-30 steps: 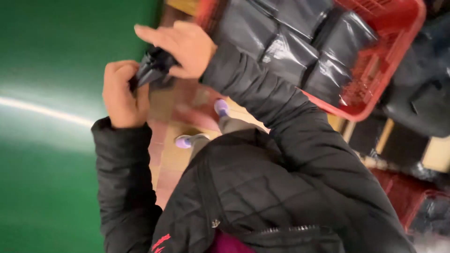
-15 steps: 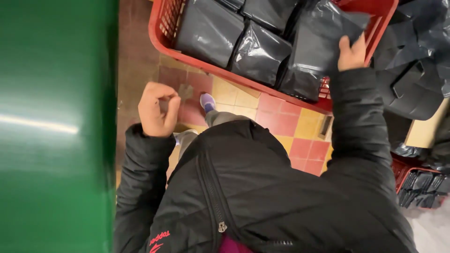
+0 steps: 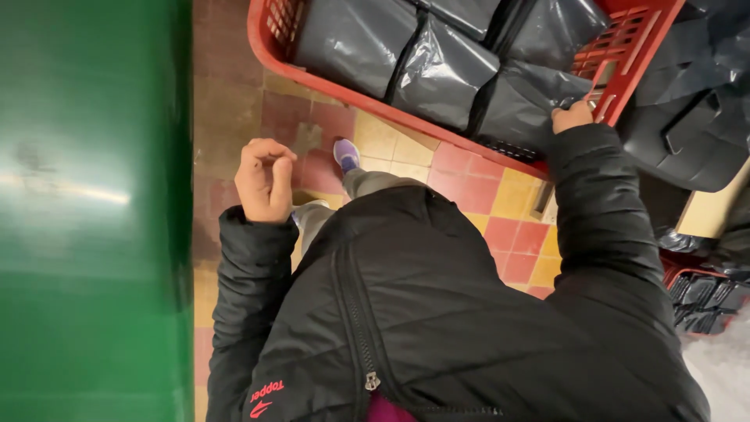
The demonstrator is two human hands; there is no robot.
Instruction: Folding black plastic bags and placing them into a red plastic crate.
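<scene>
My left hand [image 3: 264,180] hangs over the tiled floor with its fingers loosely curled and nothing in it. My right hand [image 3: 573,115] reaches into a red plastic crate [image 3: 328,82] and rests on a black plastic-wrapped package [image 3: 522,105] at the crate's near right corner; its fingers are partly hidden, pressed against the wrapping. Several more black wrapped packages [image 3: 355,43] lie side by side in the crate. My black padded jacket fills the lower middle of the view.
A green surface [image 3: 86,211] runs along the whole left side. Red and yellow floor tiles [image 3: 492,187] show below the crate, with my shoes [image 3: 347,154] on them. More black bags [image 3: 695,109] pile up at the right, above another red crate [image 3: 703,301].
Both hands held a black bag near the green surface a second ago. My right hand then carried it into the crate and now sits lower, at the crate's corner; my left hand stayed behind, empty.
</scene>
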